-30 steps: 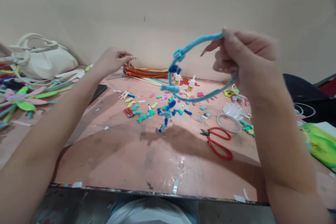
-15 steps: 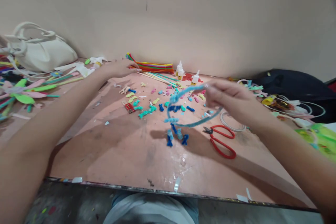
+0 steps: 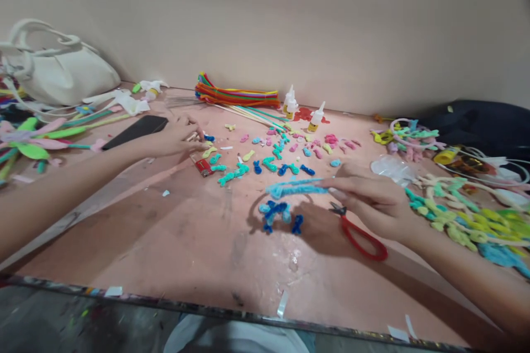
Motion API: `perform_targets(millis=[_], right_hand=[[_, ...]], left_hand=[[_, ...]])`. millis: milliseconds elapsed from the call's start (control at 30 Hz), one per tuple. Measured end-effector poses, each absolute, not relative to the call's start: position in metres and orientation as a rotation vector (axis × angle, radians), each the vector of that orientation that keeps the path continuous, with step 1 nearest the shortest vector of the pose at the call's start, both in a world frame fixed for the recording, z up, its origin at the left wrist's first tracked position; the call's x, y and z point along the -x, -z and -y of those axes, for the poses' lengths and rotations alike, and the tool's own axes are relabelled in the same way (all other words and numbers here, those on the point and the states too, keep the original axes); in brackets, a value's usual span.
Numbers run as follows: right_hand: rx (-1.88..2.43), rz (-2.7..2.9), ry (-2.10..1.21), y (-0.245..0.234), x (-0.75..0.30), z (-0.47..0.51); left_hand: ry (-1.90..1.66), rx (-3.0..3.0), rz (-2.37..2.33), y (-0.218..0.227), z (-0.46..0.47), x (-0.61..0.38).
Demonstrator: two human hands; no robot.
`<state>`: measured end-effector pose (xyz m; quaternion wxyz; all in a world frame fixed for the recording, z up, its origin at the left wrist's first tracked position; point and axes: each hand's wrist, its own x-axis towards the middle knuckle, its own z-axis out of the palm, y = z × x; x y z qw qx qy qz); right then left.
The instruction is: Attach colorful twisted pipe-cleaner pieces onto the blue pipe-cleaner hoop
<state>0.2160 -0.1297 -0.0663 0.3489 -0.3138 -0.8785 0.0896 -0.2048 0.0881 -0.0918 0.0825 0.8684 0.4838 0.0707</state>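
Observation:
My right hand (image 3: 368, 193) pinches a light-blue fuzzy hoop (image 3: 298, 190), which looks like a pipe-cleaner-wrapped headband, tilted nearly edge-on above the table. Below it are dark- and light-blue twisted pipe-cleaner pieces (image 3: 275, 212); I cannot tell whether they are attached to the hoop. Under that hand lie red-handled scissors (image 3: 364, 240), partly covered. My left hand (image 3: 180, 135) is low at the table, with fingers curled but apart around pale beige pieces (image 3: 194, 137). Beside it are a dark-blue piece (image 3: 209, 138) and a red card-like item (image 3: 202, 165).
Small coloured pipe-cleaner pieces (image 3: 269, 164) are scattered mid-table. Behind them are a pipe-cleaner bundle (image 3: 238, 95) and glue bottles (image 3: 317, 117). A dark phone-like slab (image 3: 134, 131) and white handbag (image 3: 70, 69) are left. Fuzzy hoops (image 3: 459, 209) are piled right.
My left hand has come back from the pipe-cleaner bundle toward the beige pieces, uncovering the dark slab. My right hand has lowered and tipped the hoop flatter, now covering part of the scissors.

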Motion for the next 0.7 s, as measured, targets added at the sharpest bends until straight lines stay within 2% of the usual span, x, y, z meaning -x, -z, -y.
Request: perform_targets(millis=[167,333,567,700], right_hand=[[0.651,2.498,-0.257,0.078,-0.201,0.131],[0.626,2.648,-0.428,0.08,-0.184,0.141],[0.819,2.541,-0.35,0.055,-0.171,0.119],[0.918,2.338,-0.594,0.047,-0.155,0.076]], left_hand=[[-0.204,-2.507,-1.451,0.092,-0.087,0.204],[-0.465,-2.265,-1.335,0.077,-0.072,0.196],[-0.861,-2.09,-1.047,0.026,-0.034,0.162],[-0.987,-2.081,-0.899,-0.008,-0.012,0.131]])
